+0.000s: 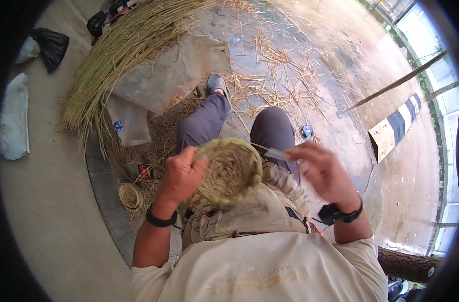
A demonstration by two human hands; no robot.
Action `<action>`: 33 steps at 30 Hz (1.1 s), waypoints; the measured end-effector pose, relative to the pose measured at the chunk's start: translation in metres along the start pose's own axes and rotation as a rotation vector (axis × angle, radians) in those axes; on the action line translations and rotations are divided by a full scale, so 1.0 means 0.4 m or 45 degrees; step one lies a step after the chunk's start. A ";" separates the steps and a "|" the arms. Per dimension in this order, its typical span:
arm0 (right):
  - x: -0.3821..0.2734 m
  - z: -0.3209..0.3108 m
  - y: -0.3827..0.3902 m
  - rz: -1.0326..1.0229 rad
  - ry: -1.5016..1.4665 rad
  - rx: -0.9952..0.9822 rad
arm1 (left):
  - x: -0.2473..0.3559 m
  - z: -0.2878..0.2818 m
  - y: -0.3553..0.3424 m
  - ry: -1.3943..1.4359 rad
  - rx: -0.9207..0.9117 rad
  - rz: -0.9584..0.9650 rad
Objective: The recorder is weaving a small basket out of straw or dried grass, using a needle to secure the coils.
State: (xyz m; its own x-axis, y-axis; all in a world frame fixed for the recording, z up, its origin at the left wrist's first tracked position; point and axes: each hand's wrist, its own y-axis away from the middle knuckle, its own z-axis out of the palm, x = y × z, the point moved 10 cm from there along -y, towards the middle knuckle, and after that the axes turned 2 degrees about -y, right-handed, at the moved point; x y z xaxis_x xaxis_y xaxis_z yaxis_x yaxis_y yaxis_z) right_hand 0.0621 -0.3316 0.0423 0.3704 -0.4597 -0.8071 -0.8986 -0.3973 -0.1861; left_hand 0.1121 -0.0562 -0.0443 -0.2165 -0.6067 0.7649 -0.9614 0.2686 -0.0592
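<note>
The head view looked down on a seated person's lap, where a round woven straw basket (229, 173) sat tilted above the thighs, its open hollow facing up. The left hand (180, 173) was closed on the basket's left rim, thumb on the inner side and fingers outside. The right hand (321, 171), blurred, was off to the right, well apart from the left; its bent fingers met the near end of a thin, flat, pale strip (272, 152) whose other end reached the basket's far right rim. How tightly that hand pinched the strip could not be told through the blur, nor whether it was a blade.

A black band (160, 218) circled the left wrist, and a dark wristwatch (340, 214) the right. Near on the left, a smaller woven basket (130, 196) lay on the ground, with a red object (145, 172) just beyond it among loose straw. A long bundle of straw stalks (131, 63) lay far left, partly over a pale sheet (176, 73). To the right of the knees rested a blue tape measure (306, 132); farther right lay a black-and-white striped board (398, 126).
</note>
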 end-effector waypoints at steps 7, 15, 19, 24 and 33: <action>0.270 -0.153 0.180 0.660 -0.815 0.709 | -0.086 -0.118 -0.015 -0.195 0.195 -0.046; 0.431 -0.310 0.268 0.612 -0.397 1.069 | -0.110 -0.097 0.021 -0.442 -0.277 -0.029; 0.448 -0.273 0.278 0.703 -0.339 0.922 | -0.148 -0.168 0.032 -0.019 0.018 -0.132; 0.534 -0.280 0.375 0.812 0.116 0.775 | -0.262 -0.294 0.070 0.235 0.572 -0.284; 0.215 -0.037 0.177 0.654 -0.505 0.304 | -0.117 -0.216 0.046 -0.026 0.495 -0.133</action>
State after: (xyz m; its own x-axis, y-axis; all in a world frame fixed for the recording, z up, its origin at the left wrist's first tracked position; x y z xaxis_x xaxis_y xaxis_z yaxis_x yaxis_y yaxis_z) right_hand 0.0339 -0.4110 -0.0321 -0.1893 -0.1998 -0.9614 -0.9811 -0.0003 0.1933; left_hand 0.1192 0.0417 -0.0259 -0.1141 -0.6315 0.7669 -0.9700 -0.0959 -0.2232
